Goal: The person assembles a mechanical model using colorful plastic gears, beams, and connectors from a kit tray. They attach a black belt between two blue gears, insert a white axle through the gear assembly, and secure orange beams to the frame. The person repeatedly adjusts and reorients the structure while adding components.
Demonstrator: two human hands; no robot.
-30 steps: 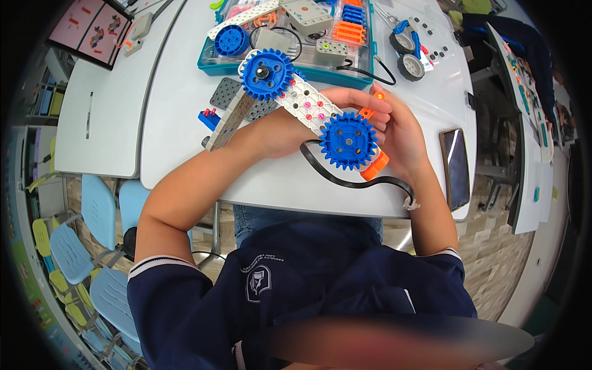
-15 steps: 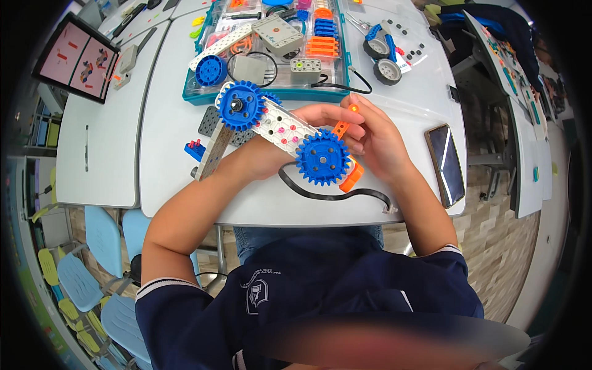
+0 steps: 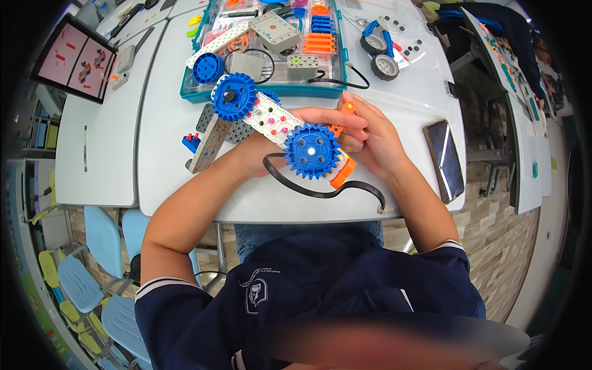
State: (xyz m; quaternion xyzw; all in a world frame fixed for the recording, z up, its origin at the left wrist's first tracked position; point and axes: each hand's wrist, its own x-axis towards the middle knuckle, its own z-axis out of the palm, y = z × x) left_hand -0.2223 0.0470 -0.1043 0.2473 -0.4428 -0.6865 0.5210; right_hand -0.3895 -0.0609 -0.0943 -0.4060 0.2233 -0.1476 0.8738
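Over the near edge of the white table (image 3: 179, 203), the right hand (image 3: 381, 143) has its fingers bent around a slim orange beam (image 3: 348, 109), apparently pinching it. The left hand (image 3: 322, 115) reaches behind the built piece, its outstretched fingers lying against the orange beam and close to the right fingertips. How firmly it grips cannot be told.

The built piece sits between both forearms: a white beam (image 3: 270, 121) with a blue gear (image 3: 300, 154) at its near end, an orange block (image 3: 343, 172) beside that gear, and a second blue gear (image 3: 233, 97) at its far end, where a pale grey beam (image 3: 209, 147) angles down.

The step in hand looks like fitting or adjusting the orange beam near the nearer gear; pressing it further would call for steady backing behind the white beam and lined-up holes.

Hidden are the left palm, the orange beam's lower end and whatever joins it to the rest. A black cable (image 3: 296, 185) ends in a clear plug (image 3: 383, 209); its other end is lost behind the gear.

Farther out, a teal-rimmed parts tray (image 3: 196, 94) is cut off by the upper edge, and the screen's (image 3: 74, 61) diagrams are too small to read closely.
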